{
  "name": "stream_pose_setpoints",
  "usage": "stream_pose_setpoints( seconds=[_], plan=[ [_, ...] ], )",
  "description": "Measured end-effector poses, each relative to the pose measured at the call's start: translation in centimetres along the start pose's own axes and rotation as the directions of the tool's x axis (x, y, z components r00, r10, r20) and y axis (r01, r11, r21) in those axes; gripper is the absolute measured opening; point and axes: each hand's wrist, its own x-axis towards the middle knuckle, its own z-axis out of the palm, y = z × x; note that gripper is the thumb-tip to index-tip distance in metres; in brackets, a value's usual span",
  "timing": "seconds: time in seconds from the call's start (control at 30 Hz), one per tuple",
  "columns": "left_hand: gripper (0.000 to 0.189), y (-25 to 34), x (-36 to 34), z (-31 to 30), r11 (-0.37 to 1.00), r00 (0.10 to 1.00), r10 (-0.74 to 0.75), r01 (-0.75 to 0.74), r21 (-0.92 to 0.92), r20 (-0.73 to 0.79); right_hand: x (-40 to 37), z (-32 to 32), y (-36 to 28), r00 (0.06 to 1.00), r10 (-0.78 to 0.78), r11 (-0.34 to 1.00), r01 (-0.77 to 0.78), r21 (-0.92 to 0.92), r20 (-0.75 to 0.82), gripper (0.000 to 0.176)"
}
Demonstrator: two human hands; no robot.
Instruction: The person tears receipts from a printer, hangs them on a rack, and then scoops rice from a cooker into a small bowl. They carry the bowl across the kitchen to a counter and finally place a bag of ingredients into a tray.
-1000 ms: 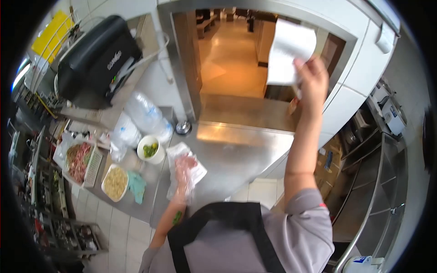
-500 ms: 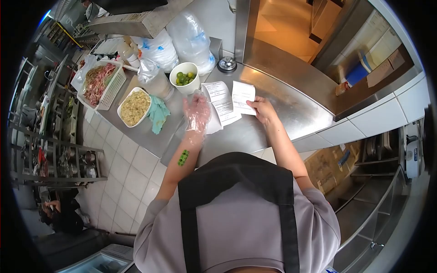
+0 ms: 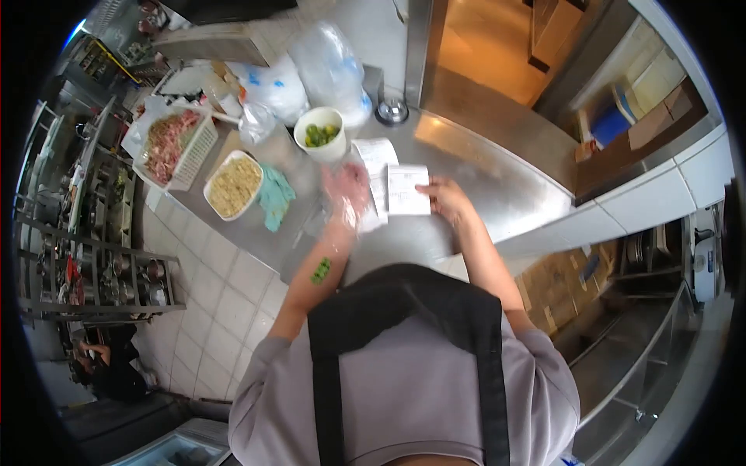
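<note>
A small printed slip [image 3: 407,191] is pinched at its right edge by my bare right hand [image 3: 446,198], above the steel counter [image 3: 497,186]. To its left, a longer printed paper [image 3: 376,155] lies on the counter, partly covered by the slip and by my left hand. My left hand [image 3: 346,190] wears a clear plastic glove and rests beside the long paper; its fingers are blurred, so whether they hold anything cannot be made out. Just beyond it stands a white tub [image 3: 320,140] of green limes.
A white container of chopped food [image 3: 233,186], a teal cloth [image 3: 275,196] and a white basket of meat [image 3: 172,147] sit at the left. Plastic bags [image 3: 326,70] and a call bell [image 3: 392,111] stand at the back. A person [image 3: 113,361] is at the lower left.
The slip in my right hand has moved down and slightly left, and now lies squarer to view. My gloved left hand has shifted a little to the right.
</note>
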Motion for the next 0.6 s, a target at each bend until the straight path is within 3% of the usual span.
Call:
stream_pose_setpoints(
  seconds=[0.03, 0.07, 0.1, 0.13, 0.23, 0.3, 0.4, 0.43, 0.47, 0.6],
  plan=[
    [0.054, 0.2, -0.3, 0.6, 0.999, 0.999, -0.043, 0.043, -0.019, -0.011, 0.1, 0.5, 0.2, 0.999, -0.045, 0.999, 0.044, -0.024, -0.02, 0.016],
    [0.056, -0.1, -0.3, 1.3, 1.0, 0.999, 0.01, -0.011, -0.02, -0.041, 0.3, 0.5, 0.2, 0.997, -0.07, 0.988, 0.066, -0.14, -0.029, 0.012],
    [0.057, 0.0, -0.2, 0.6, 0.978, 0.998, 0.031, -0.043, 0.202, 0.062, 0.4, 0.8, 0.1, 0.997, -0.067, 0.973, 0.057, -0.224, -0.036, 0.012],
    [0.059, 0.0, -0.4, 0.9, 0.985, 0.996, -0.016, 0.001, 0.174, 0.085, -0.4, 1.6, -0.8, 0.997, -0.039, 0.945, 0.013, -0.327, -0.071, 0.015],
    [0.063, 0.2, 0.6, -0.2, 0.954, 0.989, 0.002, -0.045, 0.295, 0.145, 0.7, 1.6, 0.7, 0.984, -0.174, 0.905, 0.146, -0.4, -0.036, 0.017],
    [0.068, 0.6, 1.4, -0.1, 0.924, 0.949, -0.145, 0.028, 0.382, 0.279, 1.5, 1.0, 1.1, 0.948, -0.32, 0.855, 0.288, -0.432, -0.001, 0.018],
    [0.071, -0.4, 0.7, 4.8, 0.87, 0.926, -0.133, -0.061, 0.488, 0.352, 0.3, 1.0, -0.8, 0.963, -0.268, 0.8, 0.227, -0.555, 0.008, 0.018],
    [0.072, -0.7, 1.0, 5.7, 0.866, 0.859, -0.201, -0.07, 0.496, 0.471, 0.7, 0.4, -0.6, 0.962, -0.273, 0.787, 0.23, -0.573, 0.01, 0.018],
    [0.072, -1.1, 1.4, 6.2, 0.866, 0.859, -0.204, -0.066, 0.497, 0.47, 1.0, 0.0, -0.5, 0.962, -0.273, 0.788, 0.228, -0.572, 0.006, 0.018],
    [0.076, -1.6, 3.4, 3.4, 0.888, 0.934, -0.272, 0.152, 0.433, 0.231, 2.0, -1.7, -0.8, 0.956, -0.286, 0.61, 0.235, -0.757, 0.067, 0.019]
  ],
)
